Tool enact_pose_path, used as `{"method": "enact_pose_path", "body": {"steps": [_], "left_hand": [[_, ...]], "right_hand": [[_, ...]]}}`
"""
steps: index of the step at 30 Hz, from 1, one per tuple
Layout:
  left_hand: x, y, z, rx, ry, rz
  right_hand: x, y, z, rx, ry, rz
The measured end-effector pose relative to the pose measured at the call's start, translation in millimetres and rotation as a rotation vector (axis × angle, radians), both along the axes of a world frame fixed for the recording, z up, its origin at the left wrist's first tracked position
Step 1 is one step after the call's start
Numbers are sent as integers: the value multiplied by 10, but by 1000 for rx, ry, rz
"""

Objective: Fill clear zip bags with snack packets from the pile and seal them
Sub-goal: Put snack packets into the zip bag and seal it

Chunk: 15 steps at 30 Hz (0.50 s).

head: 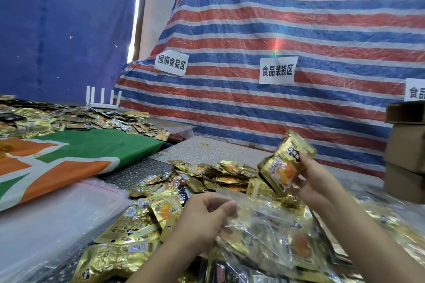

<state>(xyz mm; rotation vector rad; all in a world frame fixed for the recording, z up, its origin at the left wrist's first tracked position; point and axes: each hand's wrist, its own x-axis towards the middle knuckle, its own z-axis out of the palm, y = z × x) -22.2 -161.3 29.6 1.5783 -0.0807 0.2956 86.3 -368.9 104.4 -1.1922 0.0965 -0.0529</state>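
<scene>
While the left hand [208, 218] pinches the limp, slippery zip bag [271, 232] at its mouth, the right hand [315, 181] clamps light, crinkly snack packets [285, 163] by their edges.

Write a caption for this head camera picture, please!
Right hand holds gold snack packets above the clear zip bag the left hand pinches open.

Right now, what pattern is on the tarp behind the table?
Red, blue and white stripes on the tarp, head view.

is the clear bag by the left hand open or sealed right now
Open. The left hand pinches the clear zip bag at its mouth while the right hand holds gold snack packets just above it.
</scene>
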Motion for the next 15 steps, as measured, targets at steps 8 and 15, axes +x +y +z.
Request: {"method": "enact_pose_path", "body": {"steps": [8, 15], "left_hand": [[4, 7, -10, 107, -67, 1], [-19, 7, -2, 104, -129, -6]], "right_hand": [[-388, -203, -64, 377, 43, 94], [-529, -142, -10, 376, -118, 190]]}}
